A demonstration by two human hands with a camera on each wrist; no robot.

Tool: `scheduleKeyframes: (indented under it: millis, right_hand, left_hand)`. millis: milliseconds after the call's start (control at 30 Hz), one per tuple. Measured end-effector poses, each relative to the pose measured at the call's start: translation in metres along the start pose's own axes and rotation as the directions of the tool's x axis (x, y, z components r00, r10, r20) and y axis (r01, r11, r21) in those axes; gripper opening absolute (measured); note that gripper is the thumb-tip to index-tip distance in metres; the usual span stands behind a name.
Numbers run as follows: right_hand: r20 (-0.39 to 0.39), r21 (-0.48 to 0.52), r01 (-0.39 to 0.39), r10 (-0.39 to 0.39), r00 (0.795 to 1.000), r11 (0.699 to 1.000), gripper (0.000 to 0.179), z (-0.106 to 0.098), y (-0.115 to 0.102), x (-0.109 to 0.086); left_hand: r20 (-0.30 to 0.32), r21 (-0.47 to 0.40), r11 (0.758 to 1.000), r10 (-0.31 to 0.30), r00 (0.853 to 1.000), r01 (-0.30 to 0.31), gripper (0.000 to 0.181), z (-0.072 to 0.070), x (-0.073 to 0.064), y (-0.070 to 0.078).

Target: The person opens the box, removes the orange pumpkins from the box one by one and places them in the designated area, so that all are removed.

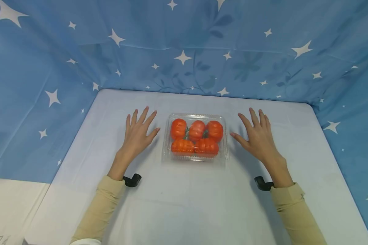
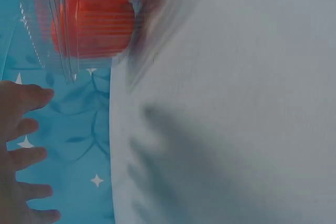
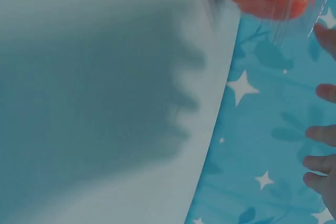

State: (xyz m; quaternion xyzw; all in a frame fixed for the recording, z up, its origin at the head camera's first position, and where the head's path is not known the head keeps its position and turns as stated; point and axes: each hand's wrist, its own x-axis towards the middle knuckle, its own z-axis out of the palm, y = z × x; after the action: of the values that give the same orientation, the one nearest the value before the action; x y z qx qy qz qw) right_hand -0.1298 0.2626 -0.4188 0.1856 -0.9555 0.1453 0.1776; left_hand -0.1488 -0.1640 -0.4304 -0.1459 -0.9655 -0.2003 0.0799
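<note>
A clear plastic clamshell box [image 1: 196, 158] lies on the white table, its lid down over several red-orange tomatoes [image 1: 197, 131]. Between the tomatoes, bits of green show. To the left of the box my left hand [image 1: 138, 136] hovers with fingers spread, apart from it and holding nothing. On the other side my right hand [image 1: 257, 137] is held the same way, its thumb pointing toward the box's right edge. Both wrist views show the spread fingers near the box, with a hand shadow on the tabletop.
The white table [image 1: 190, 204] has rounded far corners. Blue curtains [image 1: 184, 41] with white stars hang behind it and at both sides. Each wrist carries a small black camera mount, the left mount [image 1: 132, 180] and the right mount [image 1: 263, 183].
</note>
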Motion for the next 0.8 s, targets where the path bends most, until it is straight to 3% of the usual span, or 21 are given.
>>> scheduleKeyframes:
  millis: [167, 233, 300, 433, 533, 667, 800]
  right_hand:
    - [-0.045, 0.058, 0.026, -0.024, 0.999, 0.998, 0.06, 0.0, -0.015, 0.001]
    - [-0.033, 0.089, 0.029, -0.026, 0.999, 0.996, 0.058, -0.001, -0.023, 0.001]
    - [-0.009, 0.121, 0.036, -0.035, 0.999, 0.992, 0.056, -0.001, -0.033, 0.003]
    - [0.026, 0.177, 0.069, -0.075, 0.997, 0.982, 0.055, 0.003, -0.052, 0.007]
    - [0.03, 0.207, 0.108, -0.117, 0.993, 0.972, 0.056, 0.009, -0.065, 0.01]
    - [0.043, 0.235, 0.151, -0.165, 0.985, 0.96, 0.056, 0.019, -0.081, 0.013]
    - [0.046, 0.249, 0.181, -0.198, 0.979, 0.951, 0.053, 0.025, -0.094, 0.015]
  left_hand:
    - [0.016, -0.184, 0.982, -0.051, 0.999, 0.053, 0.059, 0.006, -0.004, 0.007]
    - [0.044, -0.283, 0.954, -0.087, 0.995, 0.096, 0.056, 0.008, -0.005, 0.011]
    - [0.087, -0.387, 0.912, -0.115, 0.99, 0.14, 0.053, 0.01, -0.006, 0.014]
    - [0.211, -0.542, 0.807, -0.14, 0.967, 0.235, 0.049, 0.013, -0.008, 0.016]
    - [0.312, -0.633, 0.703, -0.15, 0.938, 0.323, 0.047, 0.013, -0.009, 0.016]
    - [0.413, -0.711, 0.555, -0.169, 0.895, 0.433, 0.047, 0.012, -0.011, 0.015]
    - [0.468, -0.749, 0.453, -0.155, 0.87, 0.484, 0.049, 0.01, -0.014, 0.017]
